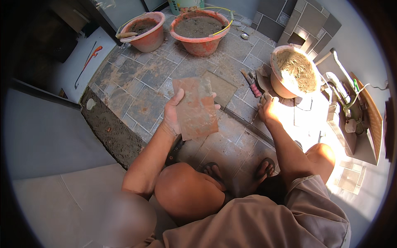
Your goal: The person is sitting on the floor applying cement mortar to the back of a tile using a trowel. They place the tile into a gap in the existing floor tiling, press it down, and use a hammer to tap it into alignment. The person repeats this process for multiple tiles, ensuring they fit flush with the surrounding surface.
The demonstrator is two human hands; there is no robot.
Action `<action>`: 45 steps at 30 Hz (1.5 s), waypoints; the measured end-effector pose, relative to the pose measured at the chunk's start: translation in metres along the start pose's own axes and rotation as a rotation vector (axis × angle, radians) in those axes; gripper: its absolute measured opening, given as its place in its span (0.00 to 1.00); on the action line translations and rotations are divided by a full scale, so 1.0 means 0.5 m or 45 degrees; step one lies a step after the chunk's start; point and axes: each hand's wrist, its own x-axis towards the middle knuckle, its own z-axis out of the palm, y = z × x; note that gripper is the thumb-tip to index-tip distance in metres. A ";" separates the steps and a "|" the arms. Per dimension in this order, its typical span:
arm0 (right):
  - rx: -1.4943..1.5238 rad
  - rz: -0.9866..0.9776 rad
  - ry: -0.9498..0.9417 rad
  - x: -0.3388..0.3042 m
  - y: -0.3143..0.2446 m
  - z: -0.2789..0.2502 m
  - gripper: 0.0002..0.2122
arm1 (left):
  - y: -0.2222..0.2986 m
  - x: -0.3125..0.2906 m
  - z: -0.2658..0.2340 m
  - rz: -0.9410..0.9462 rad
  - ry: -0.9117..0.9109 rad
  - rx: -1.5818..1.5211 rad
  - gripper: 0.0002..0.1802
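My left hand (pixel 173 109) grips a rectangular tile (pixel 196 111) by its sides, thumb across the near face. The tile's reddish-brown face carries greyish smears. Over on the right, the fingers of my right hand (pixel 269 108) are curled at the lower end of a trowel (pixel 263 78), whose handle they mostly hide. Just left of that hand lies a tool with a pink-red grip (pixel 255 89). Beyond it stands a sunlit bucket of mortar (pixel 295 70), close to the trowel blade.
Two red buckets, one left (pixel 151 35) and one right (pixel 199 31), hold grey mix at the back. Rough dark mortar (pixel 111 128) runs along the left wall. Patterned tiles (pixel 308 25) lean at the back right. Pipes (pixel 341 68) and a curved panel (pixel 368 120) stand far right.
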 end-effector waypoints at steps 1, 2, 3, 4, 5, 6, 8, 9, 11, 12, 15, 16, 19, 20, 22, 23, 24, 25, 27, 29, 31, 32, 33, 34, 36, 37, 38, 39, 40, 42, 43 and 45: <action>-0.097 0.097 -0.141 0.022 0.032 0.009 0.31 | 0.012 0.000 0.003 0.016 0.025 0.075 0.55; 0.009 0.068 -0.035 0.019 0.076 0.031 0.31 | 0.017 0.004 0.010 0.043 0.034 0.081 0.55; -0.013 0.106 -0.089 0.000 0.035 0.034 0.31 | 0.029 -0.015 0.009 0.069 0.095 0.104 0.56; -0.036 0.142 -0.144 -0.017 -0.002 0.027 0.31 | 0.042 -0.035 0.007 0.096 0.155 0.128 0.56; -0.076 0.181 -0.185 -0.022 -0.030 0.013 0.30 | 0.052 -0.046 0.008 0.106 0.180 0.137 0.57; -0.132 0.165 -0.127 -0.007 -0.005 0.027 0.28 | 0.052 -0.038 0.011 0.110 0.168 0.128 0.58; -0.286 0.146 0.018 0.057 0.148 0.094 0.24 | 0.043 -0.003 0.023 0.108 0.108 0.072 0.60; -0.248 0.174 -0.009 0.055 0.134 0.108 0.24 | 0.050 -0.015 0.023 0.102 0.138 0.060 0.61; -0.090 0.228 -0.054 0.032 0.091 0.120 0.24 | 0.063 -0.036 0.019 0.129 0.269 0.058 0.62; -0.022 0.250 -0.058 0.025 0.073 0.113 0.24 | 0.065 -0.040 0.013 0.163 0.356 0.057 0.63; 0.219 0.303 0.002 -0.002 0.035 0.074 0.24 | 0.065 -0.055 -0.001 0.206 0.431 0.177 0.65; 0.320 0.311 0.043 -0.019 0.019 0.063 0.24 | 0.063 -0.062 -0.004 0.212 0.425 0.239 0.66; 0.662 0.236 0.160 -0.080 -0.045 0.022 0.24 | 0.045 -0.081 -0.012 0.231 0.519 0.204 0.66; 0.771 0.180 0.202 -0.091 -0.062 0.010 0.23 | 0.035 -0.082 -0.015 0.247 0.539 0.177 0.66; 0.949 0.107 -0.101 -0.139 -0.111 0.002 0.21 | 0.001 -0.097 -0.034 0.298 0.609 0.087 0.62; 0.899 0.085 -0.287 -0.172 -0.148 -0.010 0.23 | -0.024 -0.110 -0.056 0.314 0.677 0.055 0.60; 0.882 0.066 -0.429 -0.208 -0.176 -0.019 0.24 | -0.057 -0.120 -0.080 0.328 0.740 0.016 0.57; 0.859 0.047 -0.569 -0.244 -0.202 -0.030 0.25 | -0.087 -0.132 -0.105 0.338 0.803 -0.023 0.54; 0.904 -0.057 -0.632 -0.304 -0.241 -0.029 0.22 | -0.134 -0.156 -0.155 0.298 0.828 0.008 0.49; 0.941 -0.222 -0.574 -0.353 -0.260 -0.021 0.19 | -0.182 -0.174 -0.183 0.304 0.853 -0.047 0.45; 0.800 -0.159 -0.738 -0.364 -0.245 0.024 0.21 | -0.224 -0.162 -0.182 0.349 0.846 -0.177 0.43; 0.828 -0.178 -0.746 -0.370 -0.267 0.023 0.22 | -0.223 -0.182 -0.198 0.317 0.774 -0.187 0.42; 0.855 -0.195 -0.755 -0.379 -0.289 0.021 0.22 | -0.220 -0.205 -0.213 0.286 0.701 -0.195 0.40; 0.960 -0.249 -0.682 -0.392 -0.306 0.014 0.23 | -0.218 -0.225 -0.228 0.254 0.630 -0.203 0.39; 0.916 -0.241 -0.645 -0.398 -0.281 0.017 0.24 | -0.240 -0.181 -0.180 0.332 0.691 -0.167 0.37; 0.819 -0.209 -0.682 -0.394 -0.272 0.042 0.24 | -0.236 -0.165 -0.157 0.374 0.722 -0.126 0.37; 0.733 -0.188 -0.725 -0.391 -0.287 0.046 0.24 | -0.231 -0.173 -0.166 0.349 0.736 -0.111 0.36; 0.822 -0.190 -0.704 -0.396 -0.294 0.042 0.24 | -0.227 -0.181 -0.175 0.322 0.748 -0.098 0.36; 0.910 -0.191 -0.683 -0.403 -0.299 0.037 0.24 | -0.224 -0.188 -0.185 0.294 0.761 -0.084 0.36; 1.053 -0.189 -0.668 -0.402 -0.318 0.015 0.24 | -0.223 -0.197 -0.196 0.300 0.762 -0.143 0.37; 1.106 -0.178 -0.674 -0.403 -0.323 0.006 0.24 | -0.232 -0.206 -0.200 0.299 0.769 -0.180 0.37; 0.995 -0.158 -0.664 -0.388 -0.307 0.025 0.24 | -0.229 -0.187 -0.191 0.218 0.846 -0.123 0.35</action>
